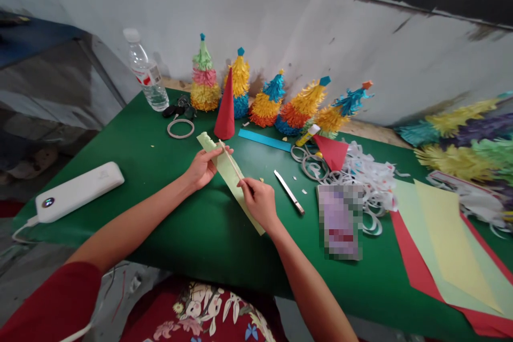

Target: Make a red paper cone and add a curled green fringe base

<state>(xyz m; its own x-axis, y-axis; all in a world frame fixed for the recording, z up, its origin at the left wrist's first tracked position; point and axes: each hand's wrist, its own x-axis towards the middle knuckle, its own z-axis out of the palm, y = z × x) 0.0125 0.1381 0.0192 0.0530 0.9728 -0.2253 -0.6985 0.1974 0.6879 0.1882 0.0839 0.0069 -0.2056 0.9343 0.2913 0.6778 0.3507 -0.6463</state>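
Note:
A long pale green paper strip (pixel 249 214) slants over the table in front of me, its far end cut into small curled fringes. My left hand (pixel 203 168) pinches the strip near that fringed end. A thin light wooden stick (pixel 231 160) lies across the strip, its tip beside my left thumb. My right hand (pixel 259 202) is closed around the stick's near end, above the strip. Just beyond the strip stands a smooth red paper cone (pixel 226 112). To the right of my right hand lies a slim white utility knife (pixel 287 191).
Several fringed paper trees (pixel 266 101) line the wall. A blue paper strip (pixel 264 140), a glue stick (pixel 308 135) and curly white paper scraps (pixel 363 171) lie to the right, near coloured sheets (pixel 460 246). A water bottle (pixel 148 77) and a white power bank (pixel 82 191) are left.

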